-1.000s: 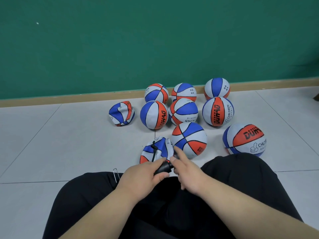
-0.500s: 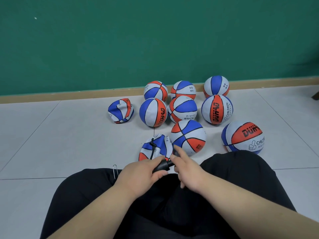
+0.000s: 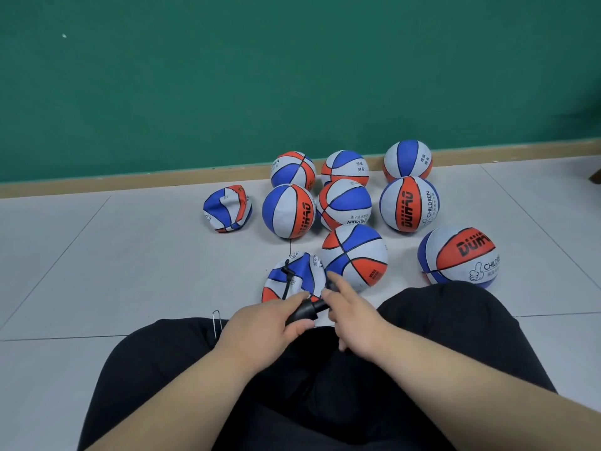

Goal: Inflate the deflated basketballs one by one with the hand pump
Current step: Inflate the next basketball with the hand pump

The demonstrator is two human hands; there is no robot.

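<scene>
Left hand (image 3: 260, 327) grips the pump (image 3: 304, 310), deflated basketball (image 3: 304, 271) just beyond

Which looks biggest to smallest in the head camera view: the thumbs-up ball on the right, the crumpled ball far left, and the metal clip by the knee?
1. thumbs-up ball: largest, though nearer the camera.
2. crumpled ball: deflated and farther off.
3. metal clip: plainly smallest.
</scene>
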